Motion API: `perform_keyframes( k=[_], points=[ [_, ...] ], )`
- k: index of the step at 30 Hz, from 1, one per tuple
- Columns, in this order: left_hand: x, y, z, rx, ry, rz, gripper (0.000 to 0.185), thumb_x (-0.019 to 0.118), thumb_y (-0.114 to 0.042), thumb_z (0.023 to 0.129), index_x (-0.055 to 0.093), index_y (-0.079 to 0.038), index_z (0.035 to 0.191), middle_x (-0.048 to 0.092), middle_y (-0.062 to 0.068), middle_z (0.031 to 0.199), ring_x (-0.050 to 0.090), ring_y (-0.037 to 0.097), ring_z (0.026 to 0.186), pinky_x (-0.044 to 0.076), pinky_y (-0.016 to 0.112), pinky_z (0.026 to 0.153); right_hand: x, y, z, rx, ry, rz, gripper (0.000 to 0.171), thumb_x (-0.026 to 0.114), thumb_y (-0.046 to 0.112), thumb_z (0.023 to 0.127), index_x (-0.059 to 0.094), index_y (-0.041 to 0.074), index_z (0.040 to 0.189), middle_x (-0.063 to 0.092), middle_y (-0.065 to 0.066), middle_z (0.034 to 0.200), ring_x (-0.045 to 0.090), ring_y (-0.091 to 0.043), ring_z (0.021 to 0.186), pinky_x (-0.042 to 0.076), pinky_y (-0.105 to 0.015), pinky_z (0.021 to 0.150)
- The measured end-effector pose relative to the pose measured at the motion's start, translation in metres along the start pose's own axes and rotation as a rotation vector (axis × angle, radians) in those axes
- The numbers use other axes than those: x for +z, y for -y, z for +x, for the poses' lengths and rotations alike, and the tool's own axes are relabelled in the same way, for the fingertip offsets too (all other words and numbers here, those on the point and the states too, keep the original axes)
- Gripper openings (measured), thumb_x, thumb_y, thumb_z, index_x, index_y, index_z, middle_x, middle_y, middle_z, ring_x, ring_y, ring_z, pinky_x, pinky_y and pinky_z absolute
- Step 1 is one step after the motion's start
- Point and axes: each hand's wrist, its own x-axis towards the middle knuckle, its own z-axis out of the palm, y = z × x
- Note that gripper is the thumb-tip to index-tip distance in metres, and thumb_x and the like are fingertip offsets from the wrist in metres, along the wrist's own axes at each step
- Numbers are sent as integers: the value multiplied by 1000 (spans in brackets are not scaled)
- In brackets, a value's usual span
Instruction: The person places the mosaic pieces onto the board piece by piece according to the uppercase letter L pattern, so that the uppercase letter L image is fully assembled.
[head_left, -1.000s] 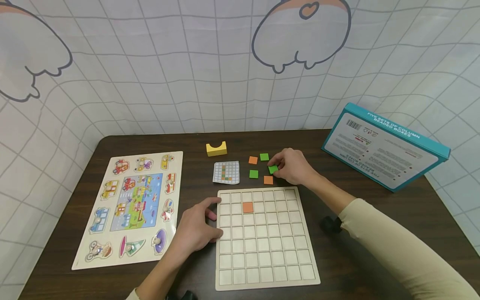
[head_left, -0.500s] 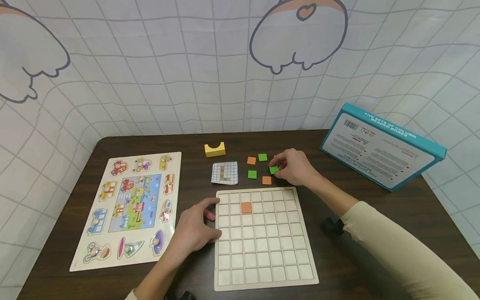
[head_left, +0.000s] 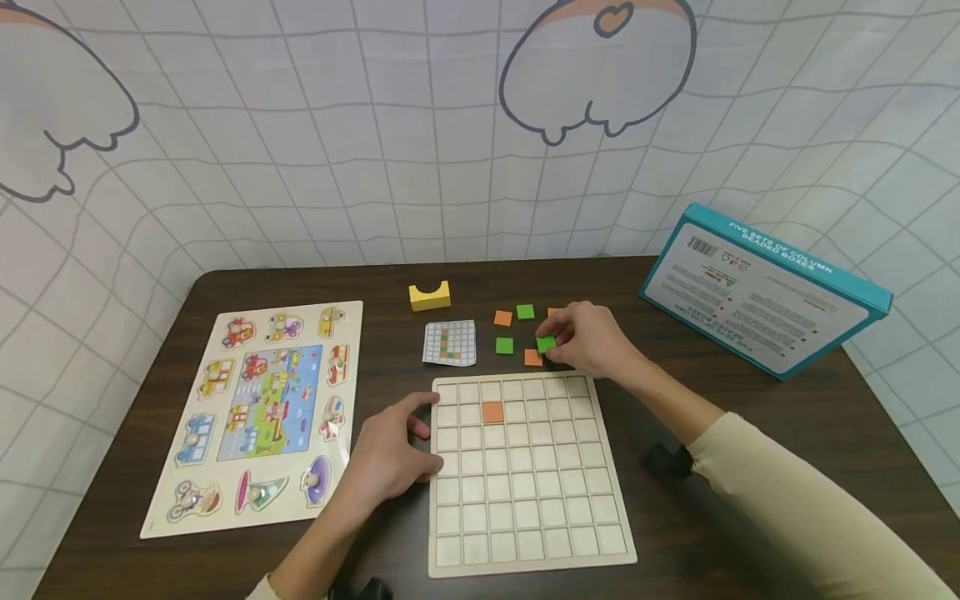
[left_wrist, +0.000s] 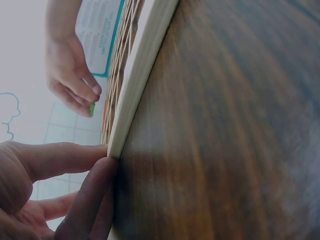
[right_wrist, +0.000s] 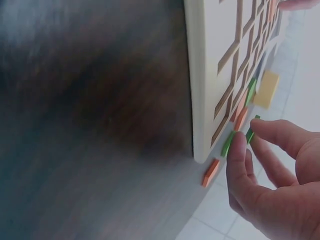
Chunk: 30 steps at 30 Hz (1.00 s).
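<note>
A white backdrop [head_left: 360, 187] printed with grid lines rises behind a dark wooden table [head_left: 675, 550] with rounded far corners. On the table's left lies a cream picture puzzle board [head_left: 225, 473], with a strip of dark wood between its right edge and the pale grid board [head_left: 531, 483] at centre. More dark wood runs from the grid board's right edge to the table's right side, crossed by a cream sleeve [head_left: 795, 492]. A teal-and-white box [head_left: 757, 296] stands at the back right, near the table's right edge, well apart from the grid board.

The left hand [head_left: 393, 450] has its fingers spread, tips touching the grid board's left edge. The right hand [head_left: 596, 340], beyond the far right corner, pinches a green tile [head_left: 545, 344] between thumb and fingers.

Past the grid board's far edge, a small patterned card [head_left: 450, 343] lies just left of the loose tiles, with a notched yellow block [head_left: 430, 297] behind it. Two loose green tiles [head_left: 504, 346] and three orange tiles [head_left: 503, 318] sit close together, one orange partly hidden by the right hand. Another orange square [head_left: 492, 412] fills the second row's third cell.
</note>
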Motion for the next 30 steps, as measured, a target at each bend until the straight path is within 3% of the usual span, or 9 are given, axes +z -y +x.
perform_keyframes(
  k=[15, 30],
  points=[
    [1, 1, 2, -2, 3, 13, 77, 87, -2, 71, 62, -16, 142, 65, 5, 92, 58, 17, 62, 46, 31, 56, 12, 16, -22, -12, 13, 21, 23, 82, 8, 86, 80, 12, 108, 70, -3, 90, 63, -18, 87, 52, -36, 79],
    [1, 2, 3, 8, -2, 16, 76, 87, -3, 70, 63, -16, 141, 65, 5, 92, 58, 16, 63, 47, 31, 57, 30, 29, -41, -68, 29, 38, 19, 81, 6, 83, 80, 11, 102, 68, -3, 94, 61, -15, 84, 52, -31, 76]
  ],
)
